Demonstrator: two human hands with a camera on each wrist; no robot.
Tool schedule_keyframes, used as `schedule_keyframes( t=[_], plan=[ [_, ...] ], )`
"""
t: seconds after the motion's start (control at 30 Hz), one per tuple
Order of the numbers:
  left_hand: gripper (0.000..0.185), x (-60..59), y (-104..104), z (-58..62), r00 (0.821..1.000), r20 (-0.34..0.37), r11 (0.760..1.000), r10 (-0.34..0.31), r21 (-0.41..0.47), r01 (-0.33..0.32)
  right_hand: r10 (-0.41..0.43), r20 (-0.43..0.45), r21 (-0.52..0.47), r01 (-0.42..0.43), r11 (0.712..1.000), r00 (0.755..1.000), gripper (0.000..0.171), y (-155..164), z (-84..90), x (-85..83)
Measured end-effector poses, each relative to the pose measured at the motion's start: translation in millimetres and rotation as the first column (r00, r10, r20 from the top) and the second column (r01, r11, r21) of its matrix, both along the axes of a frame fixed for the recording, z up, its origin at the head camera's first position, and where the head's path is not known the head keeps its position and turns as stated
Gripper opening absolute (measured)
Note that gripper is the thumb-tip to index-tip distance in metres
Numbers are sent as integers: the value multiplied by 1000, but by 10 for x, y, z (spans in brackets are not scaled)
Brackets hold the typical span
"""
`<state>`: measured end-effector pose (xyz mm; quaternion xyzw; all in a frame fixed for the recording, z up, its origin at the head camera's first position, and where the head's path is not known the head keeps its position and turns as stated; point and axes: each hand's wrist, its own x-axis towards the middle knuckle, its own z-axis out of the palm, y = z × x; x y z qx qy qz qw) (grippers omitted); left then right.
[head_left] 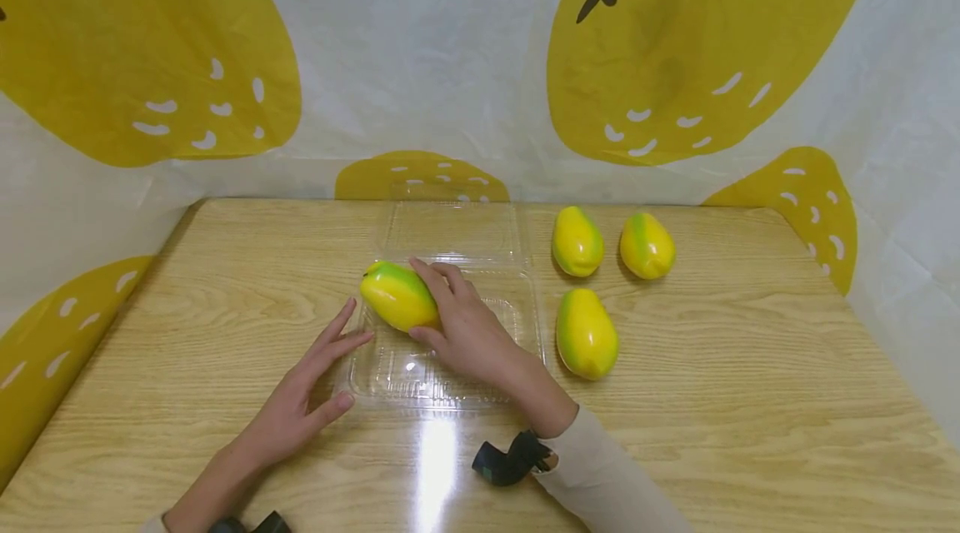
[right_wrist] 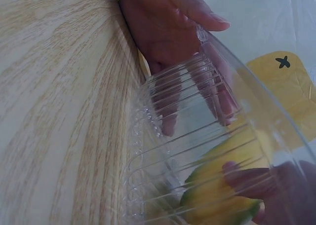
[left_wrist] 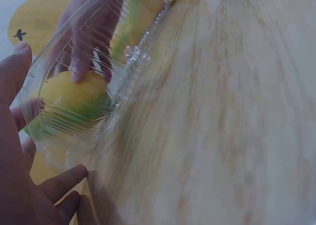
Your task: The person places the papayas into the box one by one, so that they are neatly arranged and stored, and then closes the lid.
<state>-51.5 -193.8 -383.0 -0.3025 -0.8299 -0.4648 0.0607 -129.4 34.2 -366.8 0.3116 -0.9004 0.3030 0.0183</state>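
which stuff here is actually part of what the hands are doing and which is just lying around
In use:
- mango gripped by the right hand, at the tray's left edge
- clear plastic clamshell tray, lid open
- left hand, fingers straight, touching the tray's left edge

Lying about:
- three more mangoes on the wooden table, right of the tray

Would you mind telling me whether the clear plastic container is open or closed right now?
Open. The container lies flat on the table with its lid folded back, while the right hand holds a mango over its tray.
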Motion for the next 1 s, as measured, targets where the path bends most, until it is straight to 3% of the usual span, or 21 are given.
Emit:
schedule_keyframes(
  t=[0.73,1.0],
  plan=[
    [51,-20,13,-27,999,-30,999,-24,48,26,6,-1,0,-6,1000,1000,78,36,83,4],
    [51,-5,-1,-12,999,-34,1000,-15,10,15,10,-33,15,-10,1000,999,74,50,136,31]
  ],
)
